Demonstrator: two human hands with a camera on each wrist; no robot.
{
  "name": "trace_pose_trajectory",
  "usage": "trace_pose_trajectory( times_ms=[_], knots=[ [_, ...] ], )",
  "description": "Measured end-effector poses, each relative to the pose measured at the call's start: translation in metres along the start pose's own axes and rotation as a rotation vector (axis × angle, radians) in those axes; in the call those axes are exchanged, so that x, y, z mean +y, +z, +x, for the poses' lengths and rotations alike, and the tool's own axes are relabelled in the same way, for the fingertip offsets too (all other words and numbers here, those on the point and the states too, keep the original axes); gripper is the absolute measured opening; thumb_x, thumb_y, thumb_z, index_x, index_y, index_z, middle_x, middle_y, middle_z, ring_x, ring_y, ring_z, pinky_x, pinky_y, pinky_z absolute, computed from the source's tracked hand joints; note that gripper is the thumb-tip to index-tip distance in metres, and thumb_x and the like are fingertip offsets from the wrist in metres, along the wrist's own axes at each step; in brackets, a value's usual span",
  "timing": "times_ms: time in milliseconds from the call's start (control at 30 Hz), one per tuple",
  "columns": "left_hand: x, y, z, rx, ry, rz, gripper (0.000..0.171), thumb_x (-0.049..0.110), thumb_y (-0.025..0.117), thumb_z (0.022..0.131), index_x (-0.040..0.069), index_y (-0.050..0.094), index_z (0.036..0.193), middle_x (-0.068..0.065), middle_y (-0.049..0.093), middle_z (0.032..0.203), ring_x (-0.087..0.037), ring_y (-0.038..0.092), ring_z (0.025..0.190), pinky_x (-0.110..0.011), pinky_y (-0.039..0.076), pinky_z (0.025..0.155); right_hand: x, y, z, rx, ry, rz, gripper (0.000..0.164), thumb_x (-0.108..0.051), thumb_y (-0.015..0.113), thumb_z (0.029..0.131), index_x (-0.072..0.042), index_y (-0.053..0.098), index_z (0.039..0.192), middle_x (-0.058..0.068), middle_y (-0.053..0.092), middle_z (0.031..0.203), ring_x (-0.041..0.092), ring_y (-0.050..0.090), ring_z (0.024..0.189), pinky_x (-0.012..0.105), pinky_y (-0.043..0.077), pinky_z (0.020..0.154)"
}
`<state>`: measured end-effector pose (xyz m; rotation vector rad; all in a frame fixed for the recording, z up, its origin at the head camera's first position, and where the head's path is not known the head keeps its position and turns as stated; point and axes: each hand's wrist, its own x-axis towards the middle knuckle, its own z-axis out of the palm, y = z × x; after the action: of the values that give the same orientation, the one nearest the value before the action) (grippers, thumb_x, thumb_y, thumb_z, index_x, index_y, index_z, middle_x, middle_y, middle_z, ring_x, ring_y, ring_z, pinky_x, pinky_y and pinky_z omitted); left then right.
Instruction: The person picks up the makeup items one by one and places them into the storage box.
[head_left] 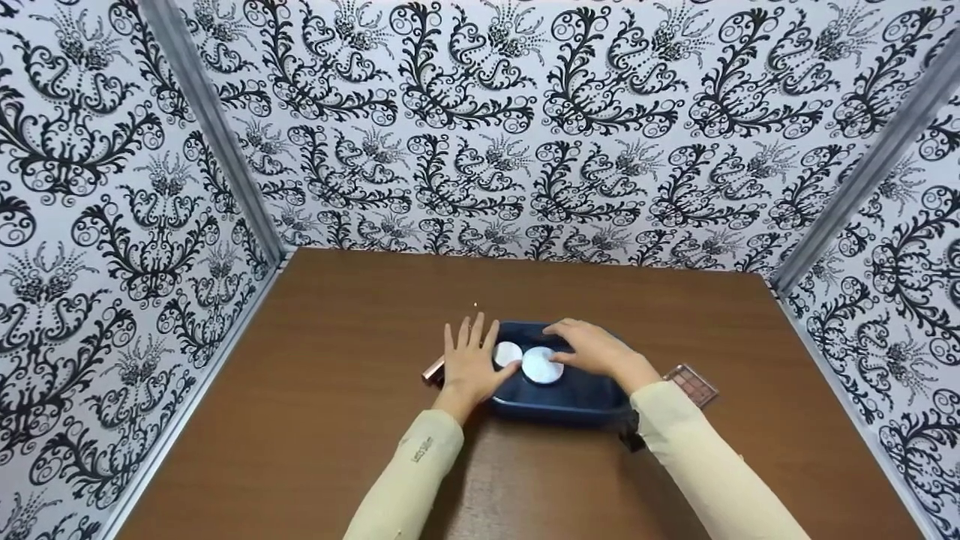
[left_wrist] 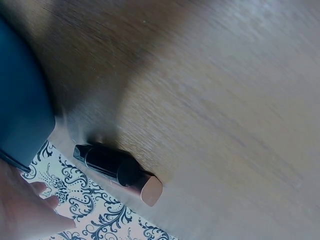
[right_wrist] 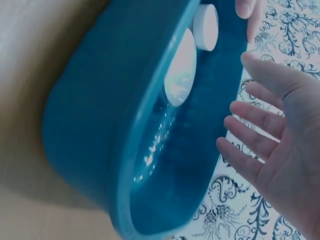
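Note:
A blue rectangular basin (head_left: 555, 415) stands on the table with two white round-topped containers inside. The smaller one (head_left: 508, 354) sits at the left, and the larger one (head_left: 541, 366) is beside it. My left hand (head_left: 472, 371) is over the basin's left edge with its fingers spread; whether it touches the rim I cannot tell. Over the right part hovers my right hand (head_left: 596, 351), and the right wrist view shows its fingers (right_wrist: 255, 135) apart and holding nothing. Beside the basin, near my left hand, lie a black tube (left_wrist: 107, 162) and a rose-gold-ended one (left_wrist: 151, 191).
A palette (head_left: 690, 385) with several coloured pans lies right of the basin, by my right sleeve. A small black object (head_left: 632, 436), partly hidden, is at the basin's front right corner. Patterned walls (head_left: 480, 135) enclose the brown table (head_left: 337, 337) at the back and sides.

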<state>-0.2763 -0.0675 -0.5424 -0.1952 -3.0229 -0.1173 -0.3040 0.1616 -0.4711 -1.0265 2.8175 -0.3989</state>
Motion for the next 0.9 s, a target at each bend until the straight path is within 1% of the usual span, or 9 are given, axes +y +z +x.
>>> trace_pose_trajectory(
  times_ms=[200, 333, 467, 567, 667, 900],
  knots=[
    [-0.001, 0.001, 0.0, -0.001, -0.001, -0.021, 0.089, 0.079, 0.035, 0.089, 0.025, 0.026, 0.159, -0.007, 0.021, 0.167, -0.031, 0.021, 0.154, -0.059, 0.006, 0.125, 0.007, -0.008, -0.007, 0.049, 0.007, 0.006, 0.048, -0.031, 0.066, 0.096, -0.004, 0.059, 0.135, 0.016, 0.063, 0.134, 0.036, 0.057, 0.127, 0.053, 0.044, 0.109],
    [0.0, 0.001, 0.0, 0.001, 0.0, -0.028, 0.089, 0.079, 0.035, 0.089, 0.026, 0.026, 0.159, -0.007, 0.021, 0.167, -0.03, 0.02, 0.155, -0.059, 0.008, 0.125, 0.015, -0.012, -0.012, 0.077, 0.034, -0.004, 0.054, -0.037, 0.067, 0.094, -0.007, 0.058, 0.137, 0.015, 0.061, 0.136, 0.037, 0.055, 0.13, 0.054, 0.042, 0.11],
    [-0.001, 0.001, -0.001, 0.017, 0.0, -0.031, 0.089, 0.08, 0.035, 0.088, 0.026, 0.027, 0.159, -0.006, 0.023, 0.167, -0.029, 0.022, 0.154, -0.058, 0.011, 0.125, 0.022, -0.016, -0.017, 0.089, 0.073, -0.008, 0.06, -0.041, 0.068, 0.092, -0.007, 0.055, 0.14, 0.016, 0.059, 0.14, 0.037, 0.052, 0.133, 0.055, 0.041, 0.112],
    [-0.002, 0.001, 0.0, 0.023, 0.001, -0.03, 0.089, 0.08, 0.036, 0.088, 0.026, 0.028, 0.158, -0.006, 0.024, 0.167, -0.03, 0.023, 0.154, -0.058, 0.011, 0.124, 0.026, -0.019, -0.021, 0.085, 0.101, -0.014, 0.062, -0.043, 0.068, 0.092, -0.008, 0.054, 0.141, 0.016, 0.058, 0.141, 0.037, 0.052, 0.133, 0.055, 0.04, 0.112],
    [-0.001, 0.001, 0.0, 0.027, 0.001, -0.023, 0.089, 0.08, 0.036, 0.088, 0.026, 0.029, 0.158, -0.007, 0.025, 0.166, -0.03, 0.024, 0.153, -0.058, 0.011, 0.124, 0.031, -0.022, -0.025, 0.096, 0.114, -0.017, 0.062, -0.042, 0.068, 0.092, -0.008, 0.054, 0.141, 0.017, 0.058, 0.141, 0.039, 0.051, 0.133, 0.056, 0.04, 0.111],
    [-0.001, 0.002, 0.0, 0.013, -0.002, -0.022, 0.09, 0.08, 0.035, 0.088, 0.025, 0.029, 0.158, -0.006, 0.024, 0.167, -0.03, 0.024, 0.153, -0.059, 0.011, 0.124, 0.047, -0.019, -0.038, 0.202, 0.105, -0.053, 0.057, -0.039, 0.069, 0.091, -0.005, 0.058, 0.136, 0.019, 0.06, 0.137, 0.041, 0.052, 0.13, 0.056, 0.041, 0.11]
  ],
)
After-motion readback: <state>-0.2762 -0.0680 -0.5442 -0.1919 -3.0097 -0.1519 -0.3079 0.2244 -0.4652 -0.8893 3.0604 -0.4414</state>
